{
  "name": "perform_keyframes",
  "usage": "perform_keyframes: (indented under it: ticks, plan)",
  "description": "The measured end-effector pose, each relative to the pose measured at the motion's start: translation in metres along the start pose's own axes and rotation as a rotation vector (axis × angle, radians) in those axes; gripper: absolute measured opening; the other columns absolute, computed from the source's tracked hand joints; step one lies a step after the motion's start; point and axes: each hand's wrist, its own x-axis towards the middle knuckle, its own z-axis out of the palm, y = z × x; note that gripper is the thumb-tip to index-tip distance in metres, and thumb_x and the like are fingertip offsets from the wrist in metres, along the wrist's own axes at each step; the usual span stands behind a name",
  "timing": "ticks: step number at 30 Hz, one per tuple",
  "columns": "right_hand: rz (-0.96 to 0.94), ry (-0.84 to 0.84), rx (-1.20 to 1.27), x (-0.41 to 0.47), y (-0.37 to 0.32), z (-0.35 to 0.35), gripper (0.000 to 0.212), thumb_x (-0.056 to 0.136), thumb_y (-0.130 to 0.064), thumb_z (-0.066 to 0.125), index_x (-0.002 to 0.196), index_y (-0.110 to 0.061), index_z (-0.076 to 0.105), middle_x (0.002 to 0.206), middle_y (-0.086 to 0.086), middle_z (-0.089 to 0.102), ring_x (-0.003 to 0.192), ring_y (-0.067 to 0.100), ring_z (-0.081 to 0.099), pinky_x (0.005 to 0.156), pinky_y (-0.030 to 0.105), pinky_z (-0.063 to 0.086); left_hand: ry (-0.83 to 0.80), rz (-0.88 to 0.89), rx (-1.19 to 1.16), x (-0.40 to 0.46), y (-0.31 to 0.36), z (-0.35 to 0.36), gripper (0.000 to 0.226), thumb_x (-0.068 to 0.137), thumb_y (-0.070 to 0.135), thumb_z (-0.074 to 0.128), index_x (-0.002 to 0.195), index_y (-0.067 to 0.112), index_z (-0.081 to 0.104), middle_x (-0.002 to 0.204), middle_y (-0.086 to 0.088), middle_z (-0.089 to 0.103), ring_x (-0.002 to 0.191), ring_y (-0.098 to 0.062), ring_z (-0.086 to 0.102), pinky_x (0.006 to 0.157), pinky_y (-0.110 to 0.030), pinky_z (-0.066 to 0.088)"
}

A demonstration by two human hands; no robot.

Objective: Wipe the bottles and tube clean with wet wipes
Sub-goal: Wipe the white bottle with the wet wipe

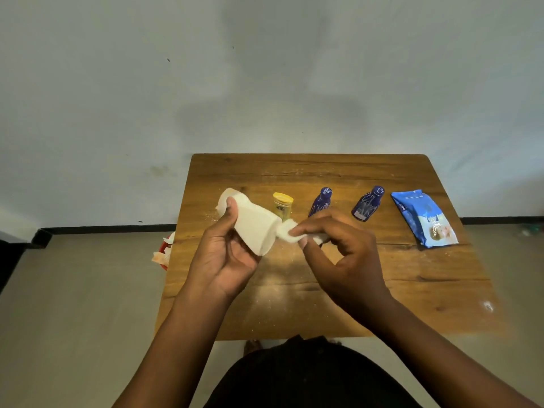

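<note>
My left hand (226, 254) grips a white tube (253, 222) above the wooden table (412, 290), thumb across its upper side. My right hand (338, 248) pinches a white wet wipe (290, 232) and holds it against the tube's lower right end. Behind the hands stand a yellow-capped bottle (282, 205) and two dark blue bottles (321, 201) (368, 203), all upright in a row. A blue pack of wet wipes (424, 217) lies flat at the right.
A red bin (164, 251) holding crumpled wipes sits on the floor by the table's left edge. White dust specks the tabletop. A pale wall rises behind the table, and my dark-clothed lap is below its front edge.
</note>
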Motion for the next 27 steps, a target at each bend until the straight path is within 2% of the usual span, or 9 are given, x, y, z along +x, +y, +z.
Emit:
perform_keyframes:
  ticks: [4, 8, 10, 14, 17, 19, 22, 25, 27]
  plan:
    - [0.088, 0.131, 0.02, 0.013, -0.008, 0.012, 0.021, 0.093, -0.007, 0.071, 0.109, -0.02, 0.076, 0.104, -0.007, 0.072, 0.098, 0.012, 0.068, 0.074, 0.03, 0.059, 0.069, -0.026, 0.033, 0.005, -0.006, -0.003, 0.044, 0.091, 0.035, 0.071, 0.129, 0.014, 0.061, 0.117, -0.013, 0.077, 0.113, -0.031, 0.07, 0.077, -0.04, 0.061]
    - [0.005, 0.099, -0.072, 0.007, -0.008, 0.039, 0.023, 0.09, -0.001, 0.073, 0.11, -0.013, 0.076, 0.103, 0.0, 0.071, 0.096, 0.006, 0.065, 0.074, 0.024, 0.055, 0.078, -0.054, 0.035, 0.01, -0.002, -0.008, 0.046, 0.095, 0.037, 0.069, 0.133, 0.013, 0.056, 0.119, -0.019, 0.075, 0.12, -0.037, 0.067, 0.096, -0.047, 0.057]
    - [-0.004, 0.065, -0.073, 0.003, -0.005, 0.047, 0.023, 0.088, -0.001, 0.076, 0.108, -0.012, 0.078, 0.1, 0.001, 0.072, 0.093, 0.006, 0.065, 0.072, 0.021, 0.054, 0.141, -0.039, 0.039, 0.014, 0.004, -0.016, 0.043, 0.096, 0.036, 0.069, 0.13, 0.012, 0.057, 0.116, -0.019, 0.076, 0.118, -0.038, 0.067, 0.095, -0.049, 0.057]
    - [0.015, -0.034, -0.015, -0.006, 0.006, 0.058, 0.021, 0.084, 0.001, 0.081, 0.102, -0.011, 0.081, 0.095, -0.001, 0.072, 0.087, 0.006, 0.066, 0.072, 0.016, 0.05, 0.273, -0.021, 0.055, 0.023, 0.007, -0.031, 0.052, 0.093, 0.035, 0.072, 0.136, 0.01, 0.054, 0.118, -0.015, 0.076, 0.114, -0.033, 0.071, 0.081, -0.044, 0.06]
    - [0.069, -0.146, 0.042, -0.009, 0.01, 0.066, 0.019, 0.086, -0.005, 0.082, 0.103, -0.014, 0.082, 0.095, -0.005, 0.072, 0.086, 0.008, 0.066, 0.069, 0.018, 0.05, 0.286, 0.004, 0.077, 0.031, 0.011, -0.036, 0.048, 0.094, 0.032, 0.071, 0.132, 0.011, 0.053, 0.11, -0.013, 0.077, 0.108, -0.031, 0.072, 0.092, -0.049, 0.059]
    - [0.103, -0.223, 0.057, -0.009, 0.012, 0.069, 0.018, 0.087, -0.008, 0.081, 0.103, -0.016, 0.083, 0.094, -0.007, 0.072, 0.086, 0.011, 0.067, 0.068, 0.024, 0.053, 0.3, 0.059, 0.111, 0.04, 0.019, -0.039, 0.048, 0.093, 0.027, 0.073, 0.132, 0.012, 0.05, 0.113, -0.013, 0.075, 0.109, -0.03, 0.071, 0.099, -0.055, 0.056]
    - [0.184, -0.23, 0.053, -0.008, 0.013, 0.071, 0.016, 0.09, -0.013, 0.077, 0.103, -0.021, 0.082, 0.096, -0.011, 0.074, 0.087, 0.013, 0.069, 0.068, 0.031, 0.056, 0.301, 0.232, 0.332, 0.061, 0.029, -0.049, 0.049, 0.09, 0.019, 0.076, 0.134, 0.014, 0.054, 0.124, -0.01, 0.07, 0.111, -0.028, 0.07, 0.089, -0.048, 0.062]
    - [0.376, -0.128, 0.079, -0.005, 0.014, 0.069, 0.019, 0.092, -0.009, 0.076, 0.101, -0.025, 0.079, 0.093, -0.013, 0.077, 0.083, 0.009, 0.071, 0.067, 0.025, 0.058, 0.277, 0.425, 0.66, 0.088, 0.035, -0.061, 0.049, 0.086, 0.02, 0.082, 0.131, 0.02, 0.06, 0.124, 0.001, 0.07, 0.112, -0.02, 0.069, 0.09, -0.042, 0.062]
    - [0.519, -0.046, 0.155, -0.001, 0.014, 0.066, 0.022, 0.092, -0.006, 0.075, 0.097, -0.027, 0.077, 0.086, -0.007, 0.077, 0.076, 0.007, 0.072, 0.065, 0.023, 0.059, 0.27, 0.501, 0.879, 0.111, 0.038, -0.071, 0.049, 0.084, 0.021, 0.085, 0.126, 0.025, 0.061, 0.119, 0.007, 0.068, 0.112, -0.017, 0.068, 0.089, -0.037, 0.061]
